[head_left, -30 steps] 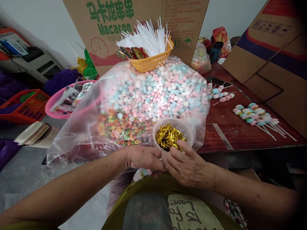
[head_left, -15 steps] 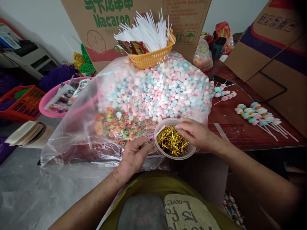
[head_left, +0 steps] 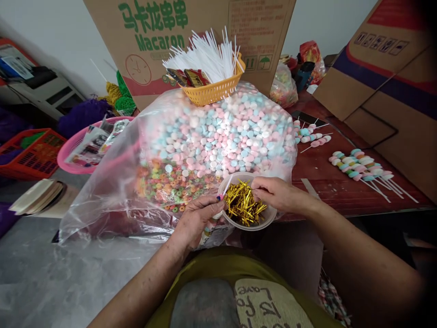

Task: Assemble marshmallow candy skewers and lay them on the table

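My left hand (head_left: 203, 216) is closed on a thin white stick (head_left: 227, 186) at the left rim of a clear plastic bowl (head_left: 268, 224). Something pale, partly hidden, shows beneath its fingers. Gold metallic twist ties (head_left: 245, 202) fill the bowl. Over the right side of the bowl my right hand (head_left: 273, 193) has its fingertips pinched together at the ties; what they hold, if anything, is too small to tell. Behind the bowl lies a large clear bag of pastel candies (head_left: 228, 132), with colourful ring-shaped pieces (head_left: 174, 182) at its lower left.
An orange basket (head_left: 213, 92) of white sticks stands on the bag before a cardboard box (head_left: 146, 68). Candy skewers (head_left: 358, 165) lie on the red table (head_left: 314, 168) at right. A pink basket (head_left: 73, 168) and a red crate (head_left: 41, 157) are at left.
The view has shifted slightly. My left hand has turned a little, and the stick now stands steeper at the rim. My right fingers remain pinched over the bowl.
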`<state>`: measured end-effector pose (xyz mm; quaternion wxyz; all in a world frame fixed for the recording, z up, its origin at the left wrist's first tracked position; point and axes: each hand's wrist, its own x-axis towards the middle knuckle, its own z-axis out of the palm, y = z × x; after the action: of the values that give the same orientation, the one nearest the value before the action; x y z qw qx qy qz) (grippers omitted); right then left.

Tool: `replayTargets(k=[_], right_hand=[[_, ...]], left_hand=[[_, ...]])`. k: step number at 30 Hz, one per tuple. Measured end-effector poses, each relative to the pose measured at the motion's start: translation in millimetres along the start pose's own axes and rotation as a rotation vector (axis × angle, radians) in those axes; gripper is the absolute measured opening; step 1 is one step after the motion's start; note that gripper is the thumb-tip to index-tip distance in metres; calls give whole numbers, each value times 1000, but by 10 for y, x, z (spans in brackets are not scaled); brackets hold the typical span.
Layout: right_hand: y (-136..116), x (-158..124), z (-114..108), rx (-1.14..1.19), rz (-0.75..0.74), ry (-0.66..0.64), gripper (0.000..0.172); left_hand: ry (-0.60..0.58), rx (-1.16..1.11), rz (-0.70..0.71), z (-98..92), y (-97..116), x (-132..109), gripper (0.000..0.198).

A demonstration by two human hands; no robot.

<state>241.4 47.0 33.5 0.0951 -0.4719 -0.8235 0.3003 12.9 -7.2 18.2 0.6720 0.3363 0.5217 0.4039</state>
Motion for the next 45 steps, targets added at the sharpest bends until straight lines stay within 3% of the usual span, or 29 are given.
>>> replayTargets(k=[3, 6, 9, 13, 16, 19, 23, 30, 34, 38, 40, 43, 45], right_hand=[[-66, -99, 10, 432, 61, -33, 14], [-184, -163, 122, 647, 34, -45, 13], [-291, -166, 275, 657, -28, 9, 16], [-329, -111, 431, 735, 7, 116, 29], [-337, -136, 432, 794, 35, 280, 31], [-412, -217, 373, 762, 4, 428, 25], [-554, -205, 398, 611, -82, 342, 25], [-568, -68, 498, 540, 8, 243, 28], [-579, -60, 570, 514, 64, 284, 30], [-593, -85, 693, 575, 142, 409, 21], [-605, -126, 675, 579, 58, 378, 17], [-639, -188, 515, 424, -353, 293, 15], [-669, -200, 391, 353, -601, 246, 17]], left_hand=[[-53, -114, -41, 72, 18, 30, 33], [-162, -232, -74, 181, 57, 64, 32], [-193, -319, -54, 281, 84, 91, 30], [-82, -274, 10, 309, 92, 109, 30], [-15, -199, 62, 260, 125, 102, 32], [-22, -84, 66, 240, 161, 78, 31], [-10, -36, 81, 297, 135, 44, 24], [-99, 89, 74, 172, 14, -25, 15], [-158, 175, 187, 118, 15, -105, 27], [-80, 119, 255, 99, 37, -102, 32], [-177, 26, 113, 46, 58, -61, 32], [-431, -88, -171, -50, 104, 2, 34], [-544, -157, -248, -77, 134, 22, 35]])
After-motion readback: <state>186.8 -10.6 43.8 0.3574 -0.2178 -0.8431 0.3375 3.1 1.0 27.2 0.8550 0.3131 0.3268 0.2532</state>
